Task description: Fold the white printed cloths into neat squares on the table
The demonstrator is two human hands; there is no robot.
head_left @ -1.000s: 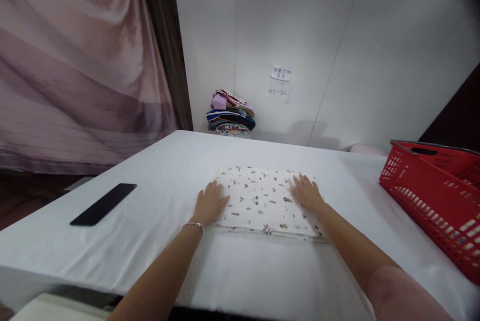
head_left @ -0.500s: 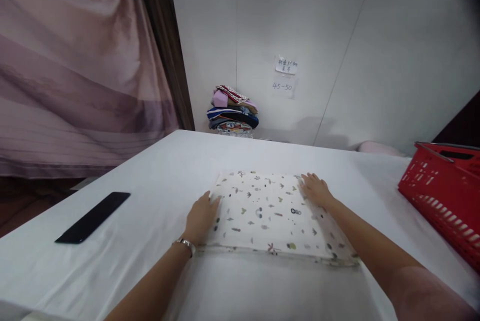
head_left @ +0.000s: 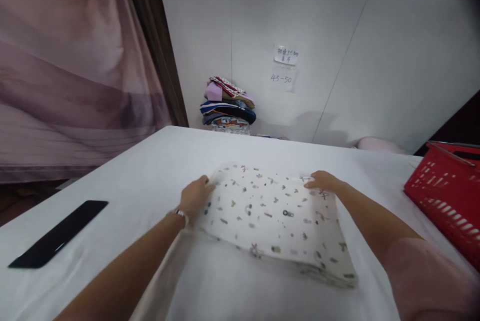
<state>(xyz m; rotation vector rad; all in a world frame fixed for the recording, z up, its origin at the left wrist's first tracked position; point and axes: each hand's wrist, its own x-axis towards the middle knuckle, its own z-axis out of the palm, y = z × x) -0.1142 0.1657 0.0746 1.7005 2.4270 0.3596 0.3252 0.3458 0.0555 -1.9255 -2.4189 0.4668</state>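
Note:
A white cloth [head_left: 258, 211] with small printed figures lies folded in several layers on the white tabletop, its near right corner showing the stacked edges. My left hand [head_left: 195, 195], with a silver bracelet at the wrist, is closed on the cloth's far left edge, thumb on top. At the far right corner my right hand [head_left: 323, 181] grips the cloth between thumb and fingers; the fingertips are partly hidden under it.
A black flat slab [head_left: 60, 233] lies on the table [head_left: 150, 161] at left. On the right stands a red plastic basket [head_left: 446, 196]. Folded fabrics [head_left: 228, 103] are stacked against the wall beyond the table. A pink curtain [head_left: 75, 71] hangs at left.
Both hands have gone from lying flat on the cloth's sides to gripping its far corners. The cloth has turned slightly, its near right corner now closer to me. The view has shifted a little.

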